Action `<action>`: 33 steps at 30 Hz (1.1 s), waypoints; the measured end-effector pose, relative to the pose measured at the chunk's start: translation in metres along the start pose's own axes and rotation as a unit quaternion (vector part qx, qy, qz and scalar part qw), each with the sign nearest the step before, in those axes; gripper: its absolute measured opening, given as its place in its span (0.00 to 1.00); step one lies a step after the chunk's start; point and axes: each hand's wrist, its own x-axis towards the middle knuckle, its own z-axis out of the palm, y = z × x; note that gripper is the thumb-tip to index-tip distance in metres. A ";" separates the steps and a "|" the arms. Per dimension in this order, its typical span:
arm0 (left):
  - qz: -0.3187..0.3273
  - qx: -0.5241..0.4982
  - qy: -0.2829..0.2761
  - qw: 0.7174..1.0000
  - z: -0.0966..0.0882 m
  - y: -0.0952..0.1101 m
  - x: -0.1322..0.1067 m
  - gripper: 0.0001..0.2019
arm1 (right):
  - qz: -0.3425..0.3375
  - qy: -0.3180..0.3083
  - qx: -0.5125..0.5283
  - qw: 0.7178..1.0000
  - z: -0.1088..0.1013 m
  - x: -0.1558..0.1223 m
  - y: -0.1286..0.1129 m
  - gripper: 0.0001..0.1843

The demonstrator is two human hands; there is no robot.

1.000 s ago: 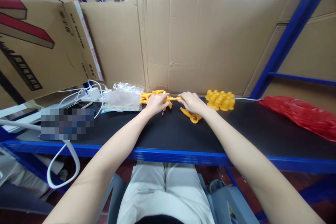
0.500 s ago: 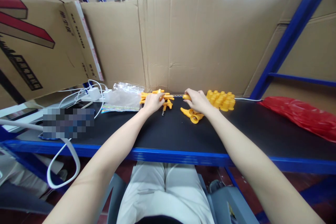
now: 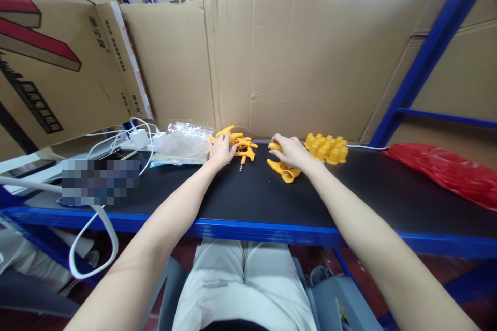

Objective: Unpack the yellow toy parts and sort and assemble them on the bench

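My left hand (image 3: pixel 222 152) is at a pile of yellow corkscrews (image 3: pixel 245 143), its fingers round one whose yellow handle (image 3: pixel 227 130) sticks up above them. The fingers partly hide the grip. In front of the pile lies a T-handled corkscrew (image 3: pixel 244 154) with its metal spiral towards me. To the right, my right hand (image 3: pixel 290 151) is closed on another yellow corkscrew handle (image 3: pixel 275 146); no spiral shows on it now. Just below that hand, yellow hollow pieces with a curved arm (image 3: pixel 286 173) lie on the black tabletop (image 3: pixel 248 196).
Several yellow cup-shaped parts (image 3: pixel 326 148) stand grouped right of my right hand. A clear plastic bag (image 3: pixel 184 144) lies left of the pile, near white chargers and cables (image 3: pixel 140 138). A red plastic bag (image 3: pixel 442 170) is at far right. Cardboard (image 3: pixel 295 67) walls the back.
My left hand has moved slightly left, and the yellow handle above its fingers has shifted and tilted with it. The spiral seen beside my right hand's handle no longer shows.
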 end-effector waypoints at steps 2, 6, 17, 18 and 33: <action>-0.010 -0.004 -0.057 0.998 0.005 -0.002 -0.001 0.25 | -0.001 0.006 0.001 1.000 0.000 0.000 0.001 0.09; -0.039 -0.011 -0.121 0.992 0.009 -0.006 -0.001 0.28 | 0.007 0.031 0.006 0.999 0.001 0.001 0.005 0.10; -0.043 0.001 -0.151 0.988 0.008 -0.003 -0.002 0.42 | 0.162 0.139 -0.033 0.976 -0.011 0.000 0.043 0.12; -0.046 0.002 -0.149 0.988 0.008 -0.003 -0.002 0.42 | 0.181 0.146 -0.031 0.972 -0.012 -0.001 0.049 0.13; -0.050 -0.003 -0.138 0.989 0.016 -0.008 0.002 0.31 | 0.239 0.131 0.004 0.962 0.021 -0.012 0.099 0.15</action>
